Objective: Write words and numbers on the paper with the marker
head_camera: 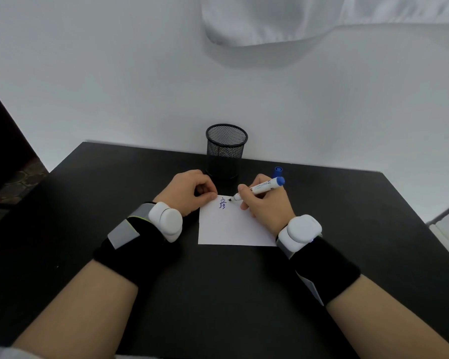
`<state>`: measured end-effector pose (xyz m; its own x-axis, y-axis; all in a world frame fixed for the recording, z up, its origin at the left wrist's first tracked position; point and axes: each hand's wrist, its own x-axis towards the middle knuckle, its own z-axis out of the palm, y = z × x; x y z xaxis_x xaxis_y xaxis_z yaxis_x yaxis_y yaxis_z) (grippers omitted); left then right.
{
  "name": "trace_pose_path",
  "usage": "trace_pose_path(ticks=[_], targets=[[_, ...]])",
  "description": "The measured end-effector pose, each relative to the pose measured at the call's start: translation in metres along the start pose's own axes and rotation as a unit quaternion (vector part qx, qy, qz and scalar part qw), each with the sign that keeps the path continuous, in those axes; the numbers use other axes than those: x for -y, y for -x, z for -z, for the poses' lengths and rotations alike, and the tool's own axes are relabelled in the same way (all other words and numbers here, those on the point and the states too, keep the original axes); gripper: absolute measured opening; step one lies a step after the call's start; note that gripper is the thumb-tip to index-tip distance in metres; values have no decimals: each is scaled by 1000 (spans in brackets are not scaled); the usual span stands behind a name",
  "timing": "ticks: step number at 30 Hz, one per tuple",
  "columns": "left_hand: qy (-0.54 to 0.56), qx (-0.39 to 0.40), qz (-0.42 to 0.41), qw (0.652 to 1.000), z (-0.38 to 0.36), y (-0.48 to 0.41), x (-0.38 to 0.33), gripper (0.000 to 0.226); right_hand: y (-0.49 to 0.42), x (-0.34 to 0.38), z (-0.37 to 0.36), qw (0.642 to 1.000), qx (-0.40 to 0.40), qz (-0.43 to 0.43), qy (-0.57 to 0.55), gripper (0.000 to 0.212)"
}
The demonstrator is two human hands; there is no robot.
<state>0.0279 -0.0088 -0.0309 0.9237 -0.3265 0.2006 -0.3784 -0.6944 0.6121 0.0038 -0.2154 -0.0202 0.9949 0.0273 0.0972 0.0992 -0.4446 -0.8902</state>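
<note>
**Marker gripped in the right hand, tip on the paper**

The marker [259, 189] was held in the right hand [266, 206], the fingers closed round the lower barrel in a writing grip. The barrel was tilted, its blue end raised to the right and its dark tip brought down onto the paper [233, 226] near the top edge. One blue written character [222, 204] was seen on the sheet, just left of the tip.

The left hand [189, 191] was loosely curled, with nothing held in it; its fingertips [210, 195] were pressed on the paper's top left corner.

The white sheet was laid flat on the black table [218, 294], between the two hands. A blue cap [277, 172] was seen on the table just behind the right hand. A black mesh pen holder [226, 150] was stood upright at the table's far edge, beyond the paper. A white device on a dark band was worn at each wrist.
</note>
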Motion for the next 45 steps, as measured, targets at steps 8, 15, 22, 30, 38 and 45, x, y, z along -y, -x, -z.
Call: trace_pose_path(ticks=[8, 15, 22, 30, 38, 45], targets=[[-4, 3, 2, 1000, 1, 0, -1, 4, 2, 3, 0, 1000, 19, 9, -7, 22], [-10, -1, -2, 1000, 0, -1, 0, 4, 1, 2, 1, 1000, 12, 5, -2, 22], [-6, -2, -3, 1000, 0, -1, 1, 4, 1, 3, 2, 1000, -10, -11, 6, 22], [-7, -2, -3, 1000, 0, -1, 1, 4, 1, 3, 1, 1000, -8, 1, 1, 23], [-6, 1, -5, 1000, 0, -1, 0, 5, 3, 5, 0, 1000, 22, 18, 8, 26], [0, -1, -3, 1000, 0, -1, 0, 4, 2, 5, 0, 1000, -9, 7, 11, 27]])
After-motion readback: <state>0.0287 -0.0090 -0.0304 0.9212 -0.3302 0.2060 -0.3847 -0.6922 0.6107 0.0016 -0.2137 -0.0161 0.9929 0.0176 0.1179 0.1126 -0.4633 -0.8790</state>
